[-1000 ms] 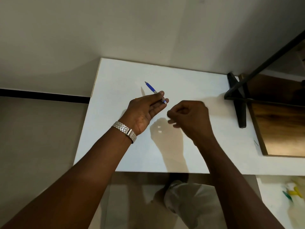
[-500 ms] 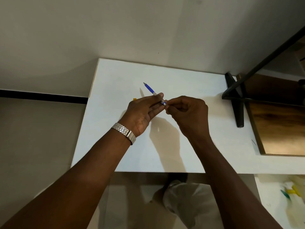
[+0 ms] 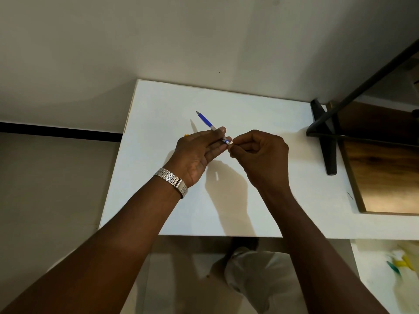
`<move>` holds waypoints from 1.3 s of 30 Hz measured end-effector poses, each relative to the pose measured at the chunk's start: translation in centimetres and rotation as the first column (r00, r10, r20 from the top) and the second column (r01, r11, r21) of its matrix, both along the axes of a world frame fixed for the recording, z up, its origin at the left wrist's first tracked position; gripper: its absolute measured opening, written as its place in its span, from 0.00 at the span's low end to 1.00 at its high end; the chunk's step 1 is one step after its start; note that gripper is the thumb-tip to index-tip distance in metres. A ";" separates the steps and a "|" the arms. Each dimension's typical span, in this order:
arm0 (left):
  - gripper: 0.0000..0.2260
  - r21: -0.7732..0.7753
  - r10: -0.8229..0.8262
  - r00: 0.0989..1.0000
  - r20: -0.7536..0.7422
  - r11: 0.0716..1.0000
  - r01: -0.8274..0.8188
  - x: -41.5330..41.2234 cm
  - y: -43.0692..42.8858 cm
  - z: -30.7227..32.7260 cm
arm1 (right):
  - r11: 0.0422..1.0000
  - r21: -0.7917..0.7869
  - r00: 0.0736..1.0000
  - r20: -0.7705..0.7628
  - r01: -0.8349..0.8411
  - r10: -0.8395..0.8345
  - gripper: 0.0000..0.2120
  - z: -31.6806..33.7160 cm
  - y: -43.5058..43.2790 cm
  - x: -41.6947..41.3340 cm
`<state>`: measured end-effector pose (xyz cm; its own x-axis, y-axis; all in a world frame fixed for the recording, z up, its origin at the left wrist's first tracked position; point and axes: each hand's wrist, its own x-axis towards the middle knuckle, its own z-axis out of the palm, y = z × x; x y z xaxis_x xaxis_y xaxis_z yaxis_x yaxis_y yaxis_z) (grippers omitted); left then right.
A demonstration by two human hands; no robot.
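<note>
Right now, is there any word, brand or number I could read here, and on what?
None can be read.
The blue pen in the left hand has a white band, too small to show any print.
The wristwatch shows only its metal links, no dial.

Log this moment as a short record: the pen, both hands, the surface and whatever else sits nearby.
blue pen: tilted, tip pointing away and to the left, held clear of the table
left hand: holds the blue pen between thumb and fingers
right hand: fingers curled, fingertips pinching the pen's rear end
table: white, with the hands' shadows on it
wristwatch: metal band, on the left wrist
black stand: at the table's right side, next to a wooden board
</note>
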<state>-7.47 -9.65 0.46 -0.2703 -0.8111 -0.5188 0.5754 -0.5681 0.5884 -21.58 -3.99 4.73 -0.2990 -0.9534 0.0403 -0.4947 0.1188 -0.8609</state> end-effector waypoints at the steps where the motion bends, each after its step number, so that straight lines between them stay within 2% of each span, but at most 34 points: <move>1: 0.01 -0.001 0.002 1.000 -0.002 1.000 -0.002 0.0 0.0 0.0 | 1.000 -0.006 1.000 -0.008 0.004 -0.004 0.13 0.0 0.0 0.0; 14: 0.01 0.016 0.021 0.999 -0.036 1.000 -0.021 -0.1 0.1 0.0 | 0.999 -0.042 1.000 -0.028 0.003 -0.004 0.14 0.1 0.2 0.0; 19: 0.02 0.010 0.015 0.999 -0.032 1.000 -0.015 -0.3 0.2 0.0 | 0.998 -0.056 0.999 -0.033 0.004 -0.006 0.07 -0.2 0.2 0.0; 28: 0.02 -0.032 -0.031 0.998 0.049 0.999 0.033 -0.2 0.2 0.2 | 1.000 -0.012 0.998 -0.058 -0.018 0.017 0.09 -0.5 0.1 -0.5; 33: 0.01 -0.047 -0.053 0.993 0.107 0.997 0.059 -0.1 0.3 0.3 | 0.991 0.047 0.990 -0.060 -0.123 0.126 0.04 0.0 0.0 -1.3; 35: 0.03 -0.041 -0.035 0.993 0.112 0.998 0.039 0.0 0.2 0.3 | 0.994 0.068 0.994 -0.068 -0.086 0.090 0.07 0.3 0.0 -2.2; 37: 0.04 -0.038 -0.028 0.994 0.107 0.999 0.032 0.1 0.2 0.3 | 0.994 0.111 0.990 -0.141 -0.003 0.019 0.09 0.5 0.2 -3.7; 39: 0.03 -0.038 -0.030 0.995 0.099 0.999 0.034 0.0 0.3 0.3 | 0.974 0.220 0.952 -0.305 0.044 0.026 0.10 0.3 0.5 -5.3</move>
<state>-7.44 -9.38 0.80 -0.2460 -0.8232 -0.5117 0.4953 -0.5606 0.6637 -26.89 -3.53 5.03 -0.3144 -0.9458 -0.0816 -0.7267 0.2951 -0.6203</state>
